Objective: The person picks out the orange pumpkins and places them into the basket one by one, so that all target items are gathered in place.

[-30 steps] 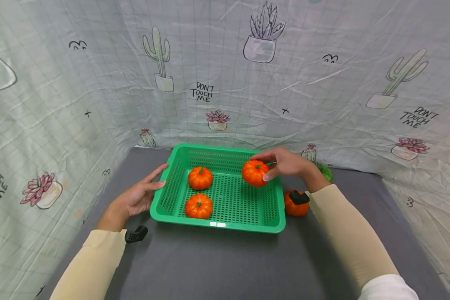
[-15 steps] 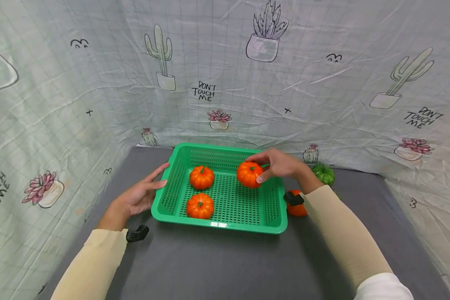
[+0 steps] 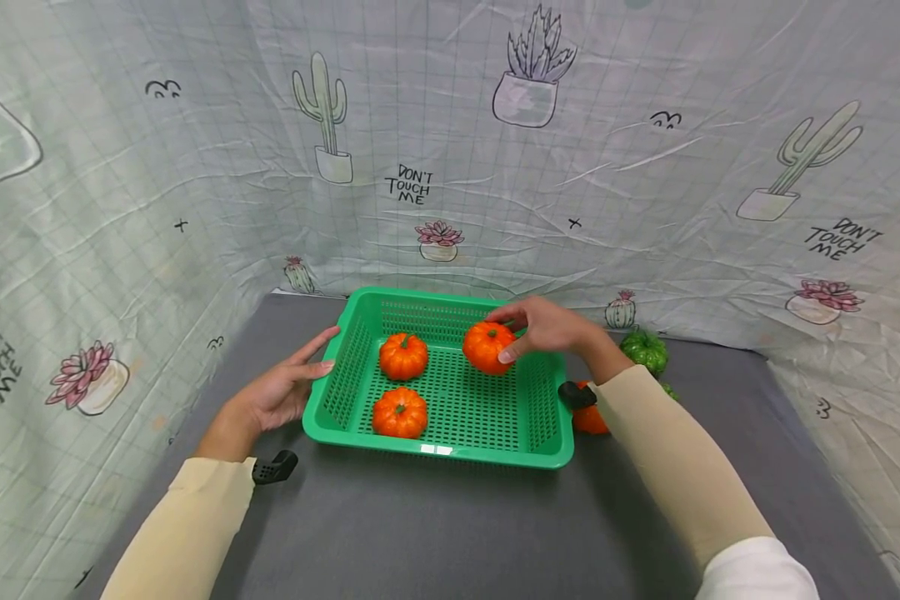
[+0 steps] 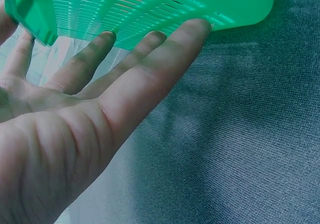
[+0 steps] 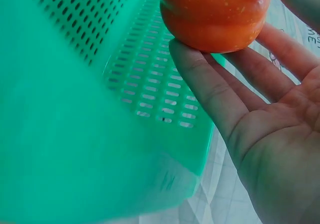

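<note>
My right hand [image 3: 547, 327] holds a small orange pumpkin [image 3: 487, 348] by its right side, over the right half of a green plastic basket [image 3: 480, 457]. In the right wrist view, the fingertips curve under the pumpkin [image 5: 215, 16]. Two more orange pumpkins sit on the basket's left half, one farther back [image 3: 403, 357] and one nearer [image 3: 400, 413]. At the left side, my left hand [image 3: 281, 396] touches the basket. The left wrist view shows its straight fingers [image 4: 145, 86] against the slotted wall [image 4: 220, 6].
Outside the basket's right end lies another orange pumpkin [image 3: 591, 419], partly behind the right wrist's black camera [image 3: 576, 395]. A green pumpkin [image 3: 643, 352] stands farther back, with another green thing [image 3: 669, 390] mostly hidden by the sleeve. A patterned cloth [image 3: 450, 150] hangs behind the grey table [image 3: 420, 533].
My right hand has moved left with the orange pumpkin, farther in over the basket. More of the green pumpkin at the right now shows. The left hand stays at the basket's side.
</note>
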`<state>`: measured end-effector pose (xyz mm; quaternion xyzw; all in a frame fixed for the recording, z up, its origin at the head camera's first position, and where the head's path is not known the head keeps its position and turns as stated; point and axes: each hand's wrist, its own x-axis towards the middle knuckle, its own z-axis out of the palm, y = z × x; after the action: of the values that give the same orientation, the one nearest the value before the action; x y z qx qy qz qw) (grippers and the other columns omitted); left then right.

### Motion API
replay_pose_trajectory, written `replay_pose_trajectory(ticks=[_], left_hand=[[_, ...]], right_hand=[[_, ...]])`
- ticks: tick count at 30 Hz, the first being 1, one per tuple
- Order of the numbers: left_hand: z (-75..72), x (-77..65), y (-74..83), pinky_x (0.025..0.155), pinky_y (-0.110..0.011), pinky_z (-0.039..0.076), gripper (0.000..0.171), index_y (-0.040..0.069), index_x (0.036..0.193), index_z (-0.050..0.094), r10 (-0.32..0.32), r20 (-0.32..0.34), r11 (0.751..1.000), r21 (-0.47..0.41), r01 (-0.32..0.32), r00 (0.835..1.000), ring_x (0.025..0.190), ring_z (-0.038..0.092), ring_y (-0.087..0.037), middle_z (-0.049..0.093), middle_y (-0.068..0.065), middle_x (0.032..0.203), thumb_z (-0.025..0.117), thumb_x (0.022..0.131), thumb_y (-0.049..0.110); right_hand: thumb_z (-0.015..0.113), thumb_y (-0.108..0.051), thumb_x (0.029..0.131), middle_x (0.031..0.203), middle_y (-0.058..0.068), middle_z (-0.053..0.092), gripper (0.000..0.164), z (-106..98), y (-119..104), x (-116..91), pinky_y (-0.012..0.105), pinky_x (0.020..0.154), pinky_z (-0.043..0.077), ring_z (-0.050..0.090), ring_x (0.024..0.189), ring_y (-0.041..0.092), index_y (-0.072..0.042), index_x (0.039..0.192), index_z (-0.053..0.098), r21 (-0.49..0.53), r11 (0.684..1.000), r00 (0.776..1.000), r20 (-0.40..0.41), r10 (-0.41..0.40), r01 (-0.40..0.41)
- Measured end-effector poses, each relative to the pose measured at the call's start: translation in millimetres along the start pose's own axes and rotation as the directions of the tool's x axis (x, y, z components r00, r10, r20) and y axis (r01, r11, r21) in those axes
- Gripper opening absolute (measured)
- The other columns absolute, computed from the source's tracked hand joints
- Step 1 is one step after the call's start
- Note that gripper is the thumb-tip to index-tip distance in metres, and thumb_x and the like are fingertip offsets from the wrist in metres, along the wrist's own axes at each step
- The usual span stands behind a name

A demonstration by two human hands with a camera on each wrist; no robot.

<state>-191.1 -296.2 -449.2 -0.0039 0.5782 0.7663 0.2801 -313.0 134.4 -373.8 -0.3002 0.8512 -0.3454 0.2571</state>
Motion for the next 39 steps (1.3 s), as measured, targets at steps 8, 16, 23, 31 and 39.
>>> replay_pose_trajectory(ticks=[8, 16, 23, 31, 39], left_hand=[[-0.8, 0.8, 0.5, 0.093, -0.051, 0.060, 0.077, 0.044, 0.167, 0.000, 0.002, 0.001, 1.000, 0.000, -0.002, 1.000, 0.119, 0.066, -0.021, 0.033, -0.005, 0.156, 0.048, 0.112, 0.020], [-0.4, 0.7, -1.7, 0.093, -0.051, 0.060, 0.077, 0.044, 0.167, -0.001, -0.001, -0.006, 1.000, 0.010, 0.001, 1.000, 0.120, 0.066, -0.021, 0.031, -0.005, 0.157, 0.048, 0.112, 0.021], [0.7, -1.0, -1.4, 0.094, -0.050, 0.059, 0.079, 0.042, 0.167, -0.001, 0.012, 0.011, 1.000, 0.002, -0.012, 1.000, 0.120, 0.066, -0.021, 0.034, -0.004, 0.154, 0.050, 0.111, 0.022], [0.5, -0.3, -1.1, 0.095, -0.051, 0.059, 0.078, 0.042, 0.167, -0.001, 0.014, 0.020, 1.000, -0.002, -0.014, 1.000, 0.120, 0.066, -0.022, 0.038, -0.002, 0.151, 0.049, 0.112, 0.021], [0.5, -0.7, -0.8, 0.094, -0.049, 0.060, 0.077, 0.043, 0.167, 0.001, 0.010, -0.001, 1.000, -0.010, -0.010, 1.000, 0.119, 0.066, -0.020, 0.035, -0.001, 0.153, 0.049, 0.112, 0.020]], right_hand=[[0.087, -0.019, 0.086, 0.145, 0.015, 0.063, 0.066, 3, -5, 11, 0.050, 0.107, 0.054, 0.064, 0.130, 0.036, -0.006, 0.145, 0.061, -0.009, 1.000, 1.000, 0.008, 0.027, -0.027], [0.088, -0.021, 0.085, 0.146, 0.020, 0.061, 0.068, 10, -4, 20, 0.051, 0.107, 0.054, 0.062, 0.129, 0.041, -0.004, 0.145, 0.060, 0.017, 0.998, 0.998, -0.015, 0.062, -0.062], [0.088, -0.020, 0.085, 0.146, 0.021, 0.060, 0.068, 15, -1, 23, 0.051, 0.107, 0.053, 0.062, 0.129, 0.040, -0.002, 0.144, 0.060, 0.034, 0.996, 0.996, -0.041, 0.081, -0.080], [0.088, -0.019, 0.085, 0.147, 0.022, 0.060, 0.068, 20, 1, 28, 0.051, 0.108, 0.053, 0.061, 0.130, 0.039, -0.001, 0.144, 0.060, 0.033, 0.995, 0.994, -0.061, 0.093, -0.091], [0.089, -0.023, 0.085, 0.145, 0.021, 0.062, 0.067, 23, 2, 31, 0.050, 0.108, 0.052, 0.059, 0.132, 0.037, -0.003, 0.142, 0.061, -0.012, 0.996, 0.993, -0.073, 0.088, -0.089]])
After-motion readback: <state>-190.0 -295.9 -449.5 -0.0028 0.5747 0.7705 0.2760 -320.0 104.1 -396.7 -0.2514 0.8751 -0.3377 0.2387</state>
